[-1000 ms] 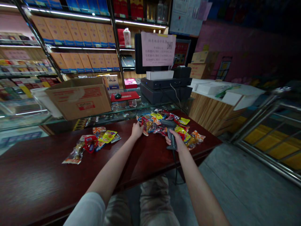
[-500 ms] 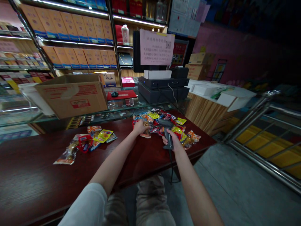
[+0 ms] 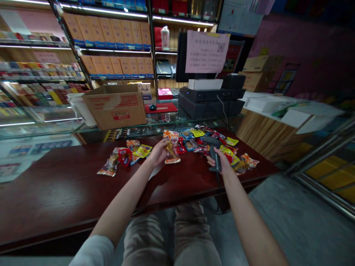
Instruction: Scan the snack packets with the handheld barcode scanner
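Left hand [image 3: 158, 153] clamped on snack packet [image 3: 173, 152], left of scanner [image 3: 214, 155]; right hand [image 3: 224, 162] wrapped round scanner; hands apart; packet heap [image 3: 191, 144] about scanner.

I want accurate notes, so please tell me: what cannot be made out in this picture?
- Head view: bottom of the cardboard box, hidden by its front wall.
- Head view: fine print on the packet in the left hand, too small.
- Head view: part of the scanner, covered by the right hand.
- Head view: one end of the table, cut off by the left edge.
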Action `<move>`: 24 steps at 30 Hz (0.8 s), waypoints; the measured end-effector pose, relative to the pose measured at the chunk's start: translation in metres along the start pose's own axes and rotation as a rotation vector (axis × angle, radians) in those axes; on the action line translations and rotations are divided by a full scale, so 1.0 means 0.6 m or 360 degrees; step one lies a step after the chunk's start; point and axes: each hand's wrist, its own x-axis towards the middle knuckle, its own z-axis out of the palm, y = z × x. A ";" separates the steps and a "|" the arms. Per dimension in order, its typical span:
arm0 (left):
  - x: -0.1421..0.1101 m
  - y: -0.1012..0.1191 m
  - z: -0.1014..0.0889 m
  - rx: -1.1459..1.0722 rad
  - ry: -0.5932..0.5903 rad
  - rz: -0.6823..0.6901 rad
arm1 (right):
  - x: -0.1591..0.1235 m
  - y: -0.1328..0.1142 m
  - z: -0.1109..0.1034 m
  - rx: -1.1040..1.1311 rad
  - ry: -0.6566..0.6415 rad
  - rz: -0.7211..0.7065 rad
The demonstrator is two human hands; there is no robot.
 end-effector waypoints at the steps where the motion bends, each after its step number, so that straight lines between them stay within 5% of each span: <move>1: -0.002 -0.001 -0.015 -0.0014 0.0058 0.0004 | 0.002 0.002 0.008 -0.0021 -0.0046 0.0055; 8: -0.005 -0.008 -0.066 0.0030 0.0208 0.0226 | 0.043 0.037 0.110 -0.0091 -0.0305 0.0216; 13: -0.006 -0.003 -0.062 -0.0058 0.0395 -0.0010 | 0.072 0.069 0.154 0.0046 -0.0376 0.0172; 18: -0.015 0.011 -0.057 -0.0394 0.0018 -0.0363 | 0.070 0.082 0.144 0.0090 -0.0404 0.0192; 24: -0.021 0.017 -0.061 -0.0294 -0.0130 -0.0366 | 0.056 0.087 0.151 -0.0004 -0.0473 0.0234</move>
